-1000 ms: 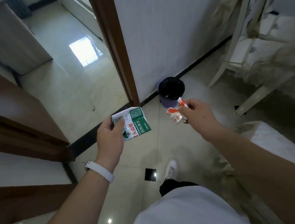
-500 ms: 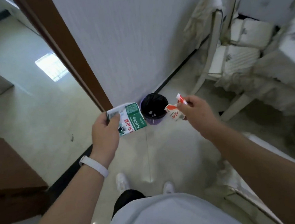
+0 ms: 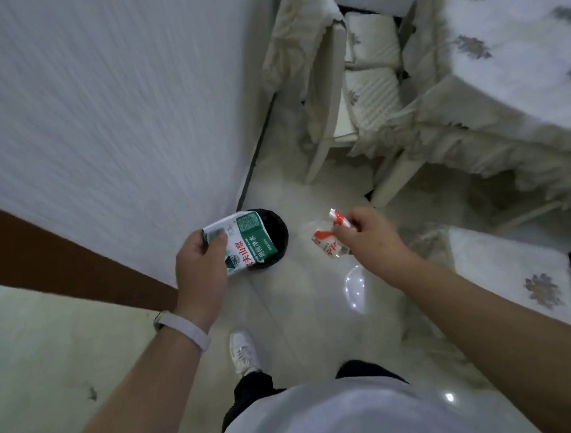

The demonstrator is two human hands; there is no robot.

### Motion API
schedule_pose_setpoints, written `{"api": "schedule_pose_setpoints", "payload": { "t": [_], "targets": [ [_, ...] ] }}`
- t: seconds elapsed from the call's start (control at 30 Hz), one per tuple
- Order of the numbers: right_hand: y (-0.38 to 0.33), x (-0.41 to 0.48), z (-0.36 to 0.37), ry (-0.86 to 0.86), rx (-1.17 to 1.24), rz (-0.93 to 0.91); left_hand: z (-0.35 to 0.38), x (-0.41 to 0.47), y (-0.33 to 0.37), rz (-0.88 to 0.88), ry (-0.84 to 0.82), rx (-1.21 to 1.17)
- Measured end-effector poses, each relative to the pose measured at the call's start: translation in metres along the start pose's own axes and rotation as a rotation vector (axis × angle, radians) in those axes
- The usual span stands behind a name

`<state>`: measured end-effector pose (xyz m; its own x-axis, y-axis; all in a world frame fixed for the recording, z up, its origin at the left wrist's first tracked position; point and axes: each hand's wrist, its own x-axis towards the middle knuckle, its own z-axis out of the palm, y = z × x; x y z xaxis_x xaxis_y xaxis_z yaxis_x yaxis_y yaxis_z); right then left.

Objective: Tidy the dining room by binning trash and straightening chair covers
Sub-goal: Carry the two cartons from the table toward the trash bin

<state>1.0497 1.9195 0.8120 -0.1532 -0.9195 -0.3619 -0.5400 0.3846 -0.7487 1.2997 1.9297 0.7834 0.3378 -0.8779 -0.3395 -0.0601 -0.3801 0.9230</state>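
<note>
Two pieces of trash are in my hands, one in each. My left hand grips a flattened green-and-white paper carton with red lettering by its upper edge, thumb across the face. The carton hangs over the mouth of the small round black-lined waste bin, which stands on the pale tile floor against the white wall. I judge it is held there so that letting go drops it straight in.

My right hand pinches a small crumpled red-and-white plastic wrapper in its fingertips. It sits to the right of the bin and clear of the rim, so it needs a short carry leftward before release. The hands are well apart.

Counting: one bin, two bits of rubbish, neither inside yet. I see two covered seats. One is a cream wooden chair with a rumpled cloth cover by the wall beyond the bin, the cover hanging unevenly. The other is a white padded seat with a grey flower motif at my right. One table under a fringed white cloth fills the upper right. The covers look untouched, and I judge binning comes first.
</note>
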Motion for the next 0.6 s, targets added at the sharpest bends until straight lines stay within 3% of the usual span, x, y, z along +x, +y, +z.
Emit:
{"api": "schedule_pose_setpoints", "payload": {
  "t": [0.3, 0.6],
  "targets": [
    [-0.012, 0.065, 0.052, 0.013, 0.012, 0.136, 0.008, 0.109, -0.008, -0.059, -0.087, 0.079],
    [0.064, 0.181, 0.108, -0.066, 0.138, 0.275, 0.066, 0.196, -0.087, -0.173, -0.026, 0.166]
  ]
}}
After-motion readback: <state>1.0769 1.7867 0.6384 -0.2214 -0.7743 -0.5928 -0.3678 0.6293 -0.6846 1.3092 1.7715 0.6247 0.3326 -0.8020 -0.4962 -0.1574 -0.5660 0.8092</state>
